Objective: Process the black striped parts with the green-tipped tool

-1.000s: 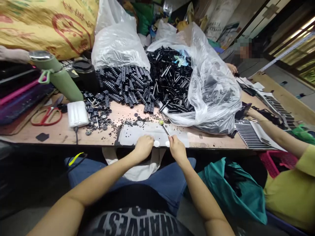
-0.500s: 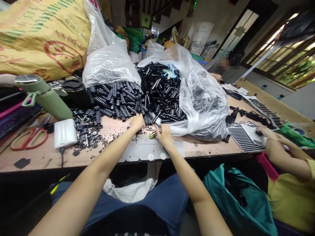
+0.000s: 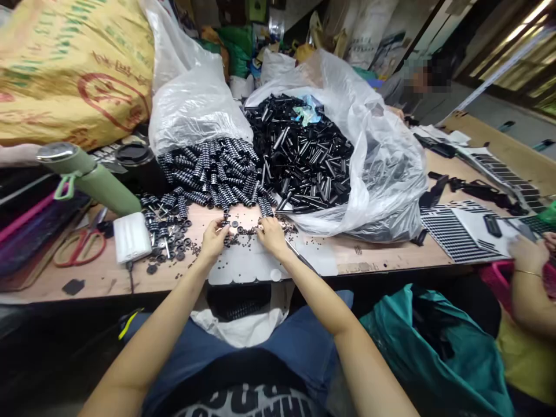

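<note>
Left hand (image 3: 214,238): fingers curled, tips on small black pieces (image 3: 238,227); we cannot tell if one is pinched.
Right hand (image 3: 271,234): closed on thin tool (image 3: 302,258), shaft pointing back past our wrist.
Pieces: loose between both hands; ribbed rollers (image 3: 217,171) just beyond.
Handling: we judge light single pinches avoid scatter.

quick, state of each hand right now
left hand: fingers curled among small black parts, grip cannot be told
right hand: closed on a thin tool

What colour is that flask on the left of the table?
The flask is light green with a silver cap, clearest in the head view.
</note>
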The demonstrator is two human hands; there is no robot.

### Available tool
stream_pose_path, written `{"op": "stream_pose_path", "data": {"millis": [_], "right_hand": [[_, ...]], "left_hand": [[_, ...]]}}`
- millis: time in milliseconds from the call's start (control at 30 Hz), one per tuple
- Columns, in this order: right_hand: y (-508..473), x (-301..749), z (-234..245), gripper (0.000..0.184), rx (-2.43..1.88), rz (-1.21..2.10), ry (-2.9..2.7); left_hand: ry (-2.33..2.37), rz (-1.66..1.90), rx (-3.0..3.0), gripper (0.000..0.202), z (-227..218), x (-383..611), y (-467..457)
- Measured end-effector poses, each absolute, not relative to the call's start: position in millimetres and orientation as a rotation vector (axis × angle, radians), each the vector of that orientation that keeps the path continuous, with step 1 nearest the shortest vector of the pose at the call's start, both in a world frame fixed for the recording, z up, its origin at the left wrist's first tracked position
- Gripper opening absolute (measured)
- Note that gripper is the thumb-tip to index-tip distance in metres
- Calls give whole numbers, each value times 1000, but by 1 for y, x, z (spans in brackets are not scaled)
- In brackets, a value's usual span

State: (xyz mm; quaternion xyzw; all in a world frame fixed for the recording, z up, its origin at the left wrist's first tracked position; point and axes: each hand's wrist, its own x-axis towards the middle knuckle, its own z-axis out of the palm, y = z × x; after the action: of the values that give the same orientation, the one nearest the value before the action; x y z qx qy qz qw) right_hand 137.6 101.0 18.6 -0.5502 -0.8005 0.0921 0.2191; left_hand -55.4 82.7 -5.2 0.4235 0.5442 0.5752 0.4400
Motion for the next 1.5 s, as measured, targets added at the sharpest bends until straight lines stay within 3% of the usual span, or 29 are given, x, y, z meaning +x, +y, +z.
{"op": "stream_pose_path", "data": {"millis": [167,467,700,800,1067,1500], "right_hand": [[108,101,8,29,-1416,449,-2098],[107,86,-8,19,-1373,534,-2205],[100,85,-7,18,-1185,1244,-1536],[101,80,-8,19,-1160,1382,-1421],[96,87,-2,27,-1089,1510,-1253],[29,100,34,25,-1093,1384,-1273]], "left_hand": [[1285,1378,1152,60,-4,-58,66],[1829,1277,1827,26,-21,-45,27],[1997,1120,1856,26,-19,-38,26],[1987,1110,1875,28,-17,-38,28],[1890,1018,1858,37,-7,-38,21],[1645,1089,1854,38,28,-37,-35]]}}
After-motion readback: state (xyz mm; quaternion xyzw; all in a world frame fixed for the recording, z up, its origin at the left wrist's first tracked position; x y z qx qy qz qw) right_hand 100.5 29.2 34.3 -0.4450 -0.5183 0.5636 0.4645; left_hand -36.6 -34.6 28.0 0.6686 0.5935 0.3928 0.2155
